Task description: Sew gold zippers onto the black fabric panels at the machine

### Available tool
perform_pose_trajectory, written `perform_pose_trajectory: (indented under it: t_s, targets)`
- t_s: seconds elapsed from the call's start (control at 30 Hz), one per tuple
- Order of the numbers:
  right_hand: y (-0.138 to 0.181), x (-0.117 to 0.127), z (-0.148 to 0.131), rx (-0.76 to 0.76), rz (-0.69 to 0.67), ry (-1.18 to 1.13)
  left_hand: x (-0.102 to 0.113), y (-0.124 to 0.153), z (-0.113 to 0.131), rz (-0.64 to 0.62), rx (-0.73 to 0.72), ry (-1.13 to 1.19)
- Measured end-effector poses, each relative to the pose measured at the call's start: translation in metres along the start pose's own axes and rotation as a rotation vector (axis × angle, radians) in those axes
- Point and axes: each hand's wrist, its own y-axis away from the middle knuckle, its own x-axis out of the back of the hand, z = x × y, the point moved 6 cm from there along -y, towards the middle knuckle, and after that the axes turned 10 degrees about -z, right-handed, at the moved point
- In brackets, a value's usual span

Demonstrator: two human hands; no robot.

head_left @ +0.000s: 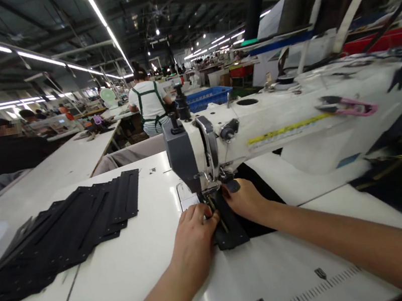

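A black fabric panel lies under the needle area of a white sewing machine. Down its slot runs a narrow brass-coloured strip that looks like a zipper. My left hand is at the panel's left edge, its fingers bent and thumb pressed on the fabric beside the strip. On the other side, my right hand has its fingers closed at the panel's right edge, close to the presser foot; the fingertips are partly hidden by machine parts. More black fabric lies under and behind my right wrist.
A fanned stack of black slotted panels lies on the left of the white table. Pink-handled thread snips rest against the machine arm. Thread cones stand above right. Ahead are a blue crate and a person in an apron.
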Motion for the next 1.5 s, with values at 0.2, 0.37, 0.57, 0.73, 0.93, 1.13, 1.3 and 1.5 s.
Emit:
perform_pose_trajectory:
  t_s: [0.2,0.37,0.57,0.73,0.93,1.13,1.3,1.5]
  targets:
    - [0.084,0.005,-0.041,0.551,0.132,-0.109,0.006,0.02,0.003,0.11,-0.01,0.105]
    - [0.105,0.002,-0.046,0.584,0.205,-0.133,0.005,0.031,0.02,0.165,-0.135,-0.08]
    - [0.098,0.003,-0.045,0.587,0.232,-0.107,0.006,0.026,0.026,0.145,-0.197,-0.151]
    - [0.091,0.001,-0.042,0.566,0.179,-0.055,0.005,0.019,0.02,0.129,-0.23,-0.139]
    - [0.074,-0.004,-0.037,0.533,0.099,-0.007,0.008,0.009,0.012,0.135,-0.247,-0.157]
    - [0.055,-0.005,-0.035,0.538,0.054,0.02,0.009,-0.002,0.003,0.177,-0.239,-0.159]
    - [0.046,-0.003,-0.033,0.549,0.069,-0.036,0.013,-0.011,-0.003,0.203,-0.203,-0.125]
    - [0.055,0.0,-0.033,0.506,0.134,-0.041,0.007,0.004,-0.008,0.222,-0.212,-0.195]
